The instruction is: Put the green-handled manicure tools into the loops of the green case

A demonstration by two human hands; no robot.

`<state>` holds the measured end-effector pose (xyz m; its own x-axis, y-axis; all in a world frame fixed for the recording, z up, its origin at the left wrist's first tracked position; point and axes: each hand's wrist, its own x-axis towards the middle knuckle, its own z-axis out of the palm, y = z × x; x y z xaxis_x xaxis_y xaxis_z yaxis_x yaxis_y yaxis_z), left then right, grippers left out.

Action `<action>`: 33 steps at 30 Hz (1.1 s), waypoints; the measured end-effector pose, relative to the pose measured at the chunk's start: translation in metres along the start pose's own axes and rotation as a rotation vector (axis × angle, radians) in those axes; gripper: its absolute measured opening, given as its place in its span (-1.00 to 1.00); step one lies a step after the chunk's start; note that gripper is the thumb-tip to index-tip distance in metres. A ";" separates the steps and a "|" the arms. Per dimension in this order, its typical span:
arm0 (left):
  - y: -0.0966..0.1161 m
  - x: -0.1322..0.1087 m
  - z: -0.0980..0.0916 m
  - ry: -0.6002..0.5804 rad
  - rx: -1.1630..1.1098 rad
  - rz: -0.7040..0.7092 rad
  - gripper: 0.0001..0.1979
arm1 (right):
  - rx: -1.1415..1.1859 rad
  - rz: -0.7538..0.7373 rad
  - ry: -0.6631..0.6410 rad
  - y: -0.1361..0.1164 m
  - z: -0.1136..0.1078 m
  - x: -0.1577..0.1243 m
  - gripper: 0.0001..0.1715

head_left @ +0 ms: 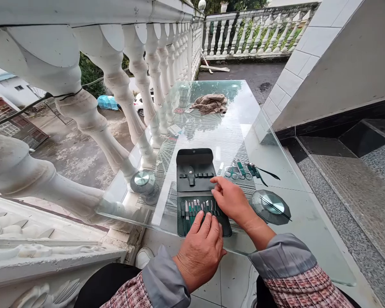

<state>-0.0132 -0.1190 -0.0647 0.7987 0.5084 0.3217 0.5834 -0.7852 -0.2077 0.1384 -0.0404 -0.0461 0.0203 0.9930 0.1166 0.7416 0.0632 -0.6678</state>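
Observation:
An unfolded black manicure case (195,193) lies on the glass table, with its flap pointing away from me. Slim metal tools with green handles (195,206) stand side by side in its lower half. My left hand (200,248) rests on that lower half, fingers stretched out flat over the tool handles. At the case's right edge is my right hand (232,201), index finger bent and apart from the thumb, holding nothing that I can see. Elastic loops and a small black sheath (191,176) are in the upper half. Small scissors (231,173), nail clippers (239,167) and black-handled nippers (265,172) lie to the right.
The glass table top (288,171) has round metallic supports (143,182) near its front corners. A brown cloth (210,104) lies at the far end. White balusters (115,83) line the left, and stone steps (349,188) the right.

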 end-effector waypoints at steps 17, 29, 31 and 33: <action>0.001 -0.001 -0.001 -0.019 0.004 -0.004 -0.57 | -0.102 0.012 -0.004 -0.002 0.002 0.002 -0.67; 0.002 -0.001 -0.001 -0.015 -0.005 -0.012 -0.57 | -0.121 -0.140 -0.015 -0.004 0.002 -0.006 -0.65; 0.002 -0.001 0.000 -0.007 -0.005 -0.014 -0.56 | -0.154 -0.198 0.017 -0.005 0.003 -0.010 -0.64; 0.002 -0.001 0.001 0.005 -0.004 -0.019 -0.55 | -0.174 -0.243 0.024 -0.005 0.004 -0.013 -0.61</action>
<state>-0.0131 -0.1207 -0.0659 0.7867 0.5215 0.3304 0.5980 -0.7766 -0.1980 0.1320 -0.0535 -0.0470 -0.1577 0.9481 0.2760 0.8302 0.2786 -0.4829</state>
